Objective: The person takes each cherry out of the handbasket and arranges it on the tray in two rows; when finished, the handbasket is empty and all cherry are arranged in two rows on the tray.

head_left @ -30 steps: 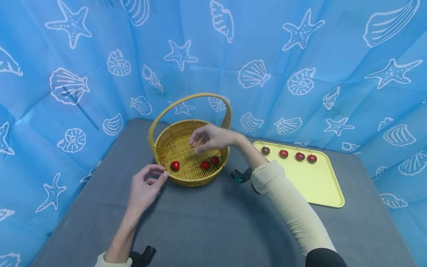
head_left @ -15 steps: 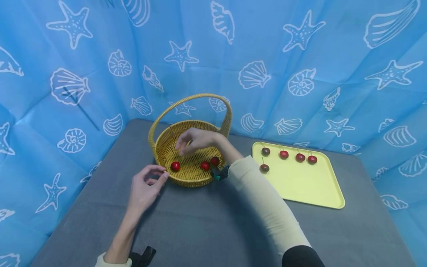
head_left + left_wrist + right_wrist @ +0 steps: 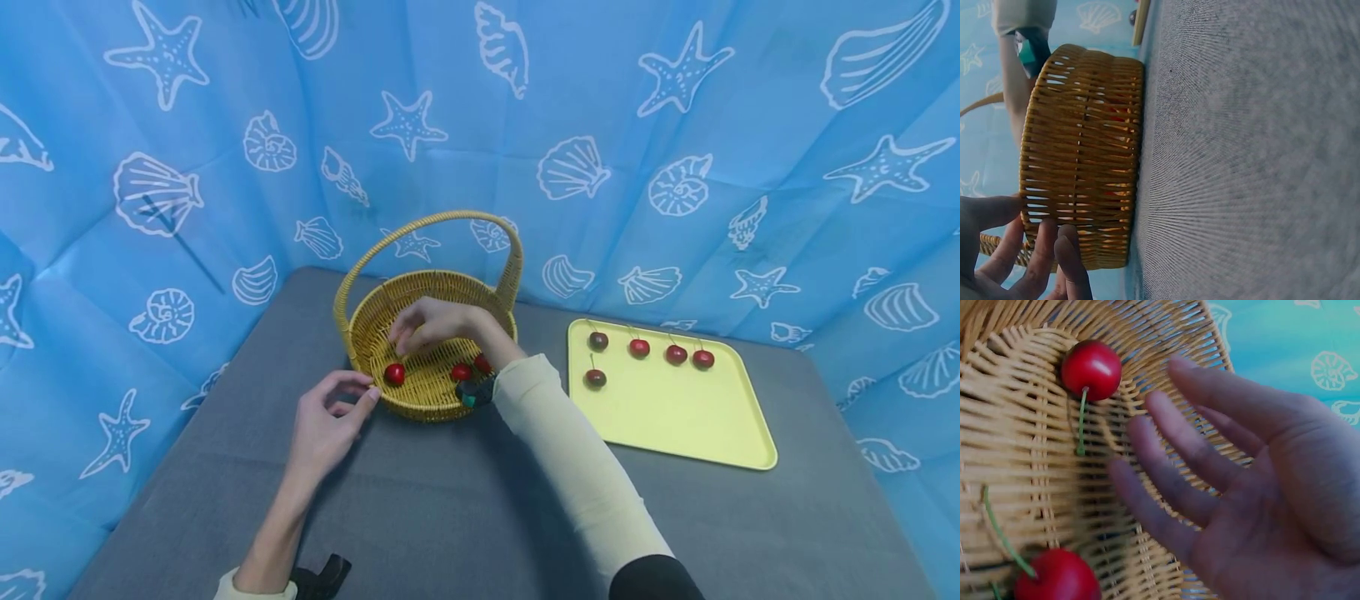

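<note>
A round woven basket [image 3: 427, 410] with an arched handle holds several red cherries on its floor. My left hand [image 3: 326, 425] grips the basket's near-left rim between thumb and fingers, also seen from the side in the left wrist view. Inside the basket, my right hand [image 3: 432, 325] hovers with relaxed, slightly bent fingers, just above and behind the leftmost cherry [image 3: 394, 374]. In the right wrist view, a cherry [image 3: 1091, 370] with a green stem lies just beyond the fingertips, apart from them. Two other cherries [image 3: 461, 372] sit at the basket's right side, partly by my wrist.
On the right lies a yellow tray [image 3: 675, 421] with several cherries [image 3: 638, 348] along its back edge and one dark cherry [image 3: 595, 378] at its left. A grey cloth [image 3: 450, 517] covers the table. Behind hangs a blue curtain [image 3: 480, 167] with shell prints.
My right hand has moved left across the basket and lowered toward the leftmost cherry. The arm has cleared the tray's left side, exposing a dark cherry. My left hand stays on the rim.
</note>
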Demonstrator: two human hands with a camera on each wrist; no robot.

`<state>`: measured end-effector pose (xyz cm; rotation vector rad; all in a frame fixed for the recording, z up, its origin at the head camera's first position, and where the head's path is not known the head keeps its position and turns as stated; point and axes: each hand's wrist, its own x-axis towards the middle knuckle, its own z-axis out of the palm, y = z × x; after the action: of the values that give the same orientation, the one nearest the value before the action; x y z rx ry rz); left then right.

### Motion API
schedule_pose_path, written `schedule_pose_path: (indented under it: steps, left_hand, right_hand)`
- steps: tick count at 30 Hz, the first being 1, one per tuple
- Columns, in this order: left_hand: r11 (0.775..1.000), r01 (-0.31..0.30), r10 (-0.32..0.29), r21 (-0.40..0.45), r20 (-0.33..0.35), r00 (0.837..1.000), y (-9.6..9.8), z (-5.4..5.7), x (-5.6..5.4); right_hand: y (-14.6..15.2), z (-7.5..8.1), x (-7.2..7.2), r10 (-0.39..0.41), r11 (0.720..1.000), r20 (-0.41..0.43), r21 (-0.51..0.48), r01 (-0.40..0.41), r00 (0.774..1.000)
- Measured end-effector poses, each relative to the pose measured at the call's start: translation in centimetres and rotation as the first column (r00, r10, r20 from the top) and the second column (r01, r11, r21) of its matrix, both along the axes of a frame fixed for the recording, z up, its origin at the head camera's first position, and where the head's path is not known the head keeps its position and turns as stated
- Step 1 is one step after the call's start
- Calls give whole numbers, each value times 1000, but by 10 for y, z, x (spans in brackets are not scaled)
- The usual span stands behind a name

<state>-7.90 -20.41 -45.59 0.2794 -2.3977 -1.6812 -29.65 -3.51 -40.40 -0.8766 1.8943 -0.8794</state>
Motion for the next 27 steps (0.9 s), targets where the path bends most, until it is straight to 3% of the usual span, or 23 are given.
schedule_pose_path:
  steps: [14,20,25,27]
  left_hand:
    - [1000,0,0,9,-2,1000,0,0,1]
    - [1000,-1,0,11,4,1000,-1,1,1]
    - [1000,1,-1,12,5,1000,0,1,2]
    - [1000,2,-2,12,7,1000,0,1,2]
  right_hand:
    - [-5,-12,5,109,990,37,84,-111,993]
    - [-6,-12,6,208,974,-30,99,-204,978]
    - [-6,-11,7,174,981,-42,96,-169,984]
    - [-4,-11,8,141,986,-8,87,-140,990]
